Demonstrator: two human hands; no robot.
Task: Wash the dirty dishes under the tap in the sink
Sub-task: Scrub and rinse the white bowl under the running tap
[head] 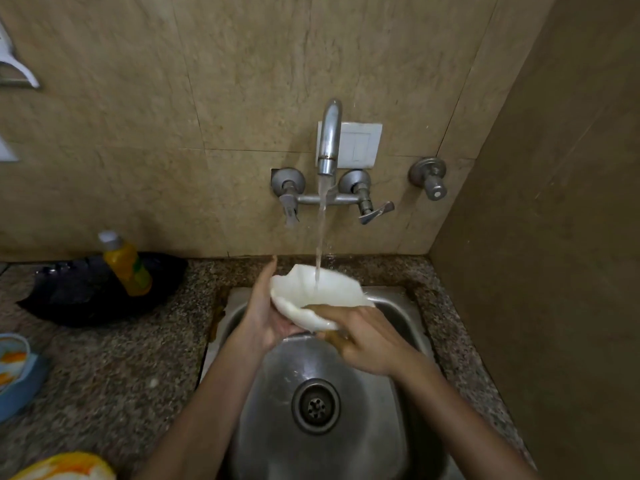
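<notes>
Head view shows a white, wavy-edged shallow bowl (311,292) held tilted over the round stainless-steel sink (391,410), directly under the running stream from the curved chrome wall tap (329,133). The left hand (268,313) cups the bowl from below at its left side, fingers spread and partly curled around it. The right hand (360,337) presses against the bowl's near rim, fingers bent over the edge; whether it also holds a scrubber cannot be told. Both hands are wet, and likely the bowl too, so it could slip from them and strike the sink below. The stream lands inside the tilted bowl, so water may splash over the sink's rim onto the speckled granite counter (114,368). Left of the sink, a yellow soap bottle (126,265) leans over a black pan (86,292), well apart from the hands.
</notes>
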